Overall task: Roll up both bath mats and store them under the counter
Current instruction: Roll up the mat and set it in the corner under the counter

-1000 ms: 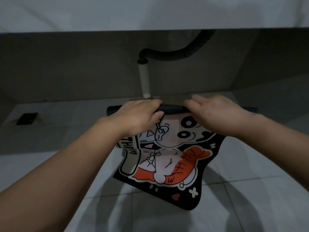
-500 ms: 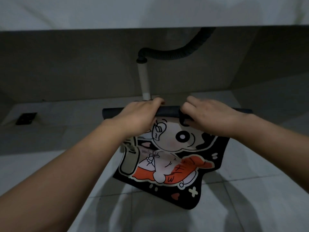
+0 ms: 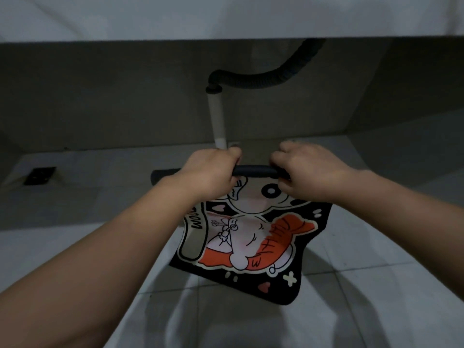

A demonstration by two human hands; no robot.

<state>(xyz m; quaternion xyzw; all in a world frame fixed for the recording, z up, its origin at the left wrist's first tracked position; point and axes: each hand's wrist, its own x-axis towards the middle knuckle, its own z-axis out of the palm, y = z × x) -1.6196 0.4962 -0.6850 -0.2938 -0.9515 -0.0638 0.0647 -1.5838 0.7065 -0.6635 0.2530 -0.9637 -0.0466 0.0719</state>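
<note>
- bath mat [image 3: 251, 237] is right in front of me in the head view, black with a cartoon print and an orange patch, its far end already wound into a dark roll [image 3: 253, 170] while the loose end hangs down toward the tiled floor [image 3: 376, 310].
- my left hand [image 3: 211, 174] is clamped over the left part of the roll, fingers curled around it and closed on the mat.
- my right hand [image 3: 308, 169] has the right part, fingers wrapped over the top and thumb tucked under, also closed on the mat.
- both hands sit close together near the middle, i'd say so the roll stays even and doesn't cone off to one side as i wind it.
- i'm holding it up off the floor, probably so the free end hangs straight and feeds cleanly into the roll.
- under the counter [image 3: 226, 18] the recess is dim: a dark corrugated hose [image 3: 263, 77] bends down into a pale upright pipe [image 3: 217, 119], just behind my left hand.
- a dark floor drain [image 3: 40, 175] sits off to the left, well apart from the mat.
- no second mat visible in this view, and nothing stored in the recess yet; this one is only partly rolled, so plenty left to do.
</note>
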